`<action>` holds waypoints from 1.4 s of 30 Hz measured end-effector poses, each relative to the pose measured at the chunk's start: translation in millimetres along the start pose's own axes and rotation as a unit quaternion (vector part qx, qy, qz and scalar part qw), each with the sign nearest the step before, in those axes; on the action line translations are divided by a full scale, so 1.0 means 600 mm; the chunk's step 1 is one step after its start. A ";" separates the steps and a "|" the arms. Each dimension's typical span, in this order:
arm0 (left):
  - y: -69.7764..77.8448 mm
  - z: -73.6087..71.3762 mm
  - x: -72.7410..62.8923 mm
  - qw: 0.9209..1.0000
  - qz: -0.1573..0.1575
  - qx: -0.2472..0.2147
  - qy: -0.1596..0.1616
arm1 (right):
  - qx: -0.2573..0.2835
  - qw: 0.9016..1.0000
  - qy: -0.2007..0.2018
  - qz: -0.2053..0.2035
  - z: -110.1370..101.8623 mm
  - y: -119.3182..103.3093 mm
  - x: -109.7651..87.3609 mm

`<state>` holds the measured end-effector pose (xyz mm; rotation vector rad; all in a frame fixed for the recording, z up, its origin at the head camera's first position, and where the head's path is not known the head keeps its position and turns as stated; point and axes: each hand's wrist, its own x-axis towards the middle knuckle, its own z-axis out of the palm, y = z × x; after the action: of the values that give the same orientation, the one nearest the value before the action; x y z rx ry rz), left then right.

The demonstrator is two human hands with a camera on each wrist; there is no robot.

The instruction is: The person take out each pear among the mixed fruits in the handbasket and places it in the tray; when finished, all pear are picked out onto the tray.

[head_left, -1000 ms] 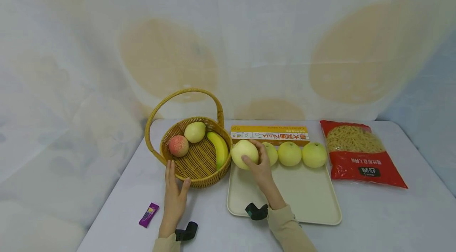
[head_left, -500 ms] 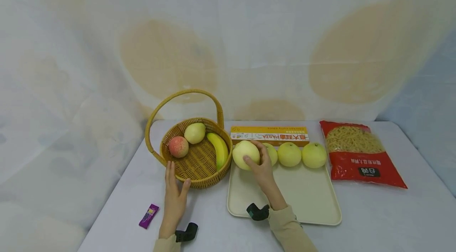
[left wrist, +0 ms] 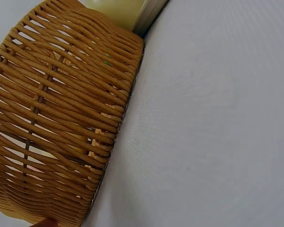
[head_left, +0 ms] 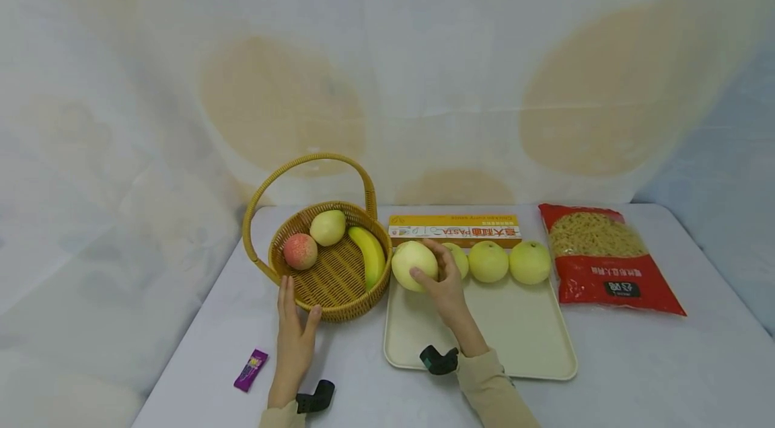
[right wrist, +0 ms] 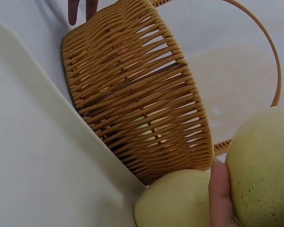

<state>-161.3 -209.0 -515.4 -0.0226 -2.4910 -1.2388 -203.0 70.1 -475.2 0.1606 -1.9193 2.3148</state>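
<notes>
My right hand (head_left: pixel 447 290) grips a round pale yellow-green fruit (head_left: pixel 414 266), possibly an apple or pear, with thumb and fingers around it. It is over the tray's left back corner, close to the basket. In the right wrist view the held fruit (right wrist: pixel 265 165) is raised above another fruit (right wrist: pixel 175 201) beside the basket. My left hand (head_left: pixel 293 344) lies at the near left side of the wicker basket (head_left: pixel 345 310), fingers extended along its rim; firm contact cannot be made out. Inside the basket are a peach (head_left: pixel 301 251), a yellow-green pear (head_left: pixel 327 227) and a banana (head_left: pixel 369 256).
A cream tray (head_left: pixel 514 340) bears more pale fruits, such as the one at its right end (head_left: pixel 530 262). Behind it lies a pasta box (head_left: pixel 454 229). A red bag of pasta (head_left: pixel 611 263) is on the right, a small purple packet (head_left: pixel 251 370) on the left. The basket handle (head_left: pixel 315 157) arches upward.
The whole head view has shifted slightly to the left. Both hands keep their places, and the right still holds the same fruit.
</notes>
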 end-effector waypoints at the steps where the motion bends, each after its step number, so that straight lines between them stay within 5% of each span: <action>1: -0.001 0.000 0.000 1.000 -0.001 -0.001 0.000 | -0.002 1.000 -0.003 -0.001 -0.001 0.000 -0.001; 17: -0.001 0.001 0.001 1.000 -0.014 -0.009 -0.003 | -0.113 0.992 -0.051 -0.029 -0.033 0.016 -0.008; 34: 0.006 0.000 0.000 1.000 -0.001 -0.012 -0.003 | -0.242 0.967 -0.074 -0.035 -0.032 0.011 -0.014; 42: 0.003 -0.003 -0.002 1.000 0.001 -0.011 -0.005 | -0.216 0.972 -0.071 -0.057 -0.030 0.013 -0.016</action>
<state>-159.0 -209.0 -513.2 -0.0385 -2.4852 -1.2684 -195.0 85.8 -487.8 0.3855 -2.3609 1.8037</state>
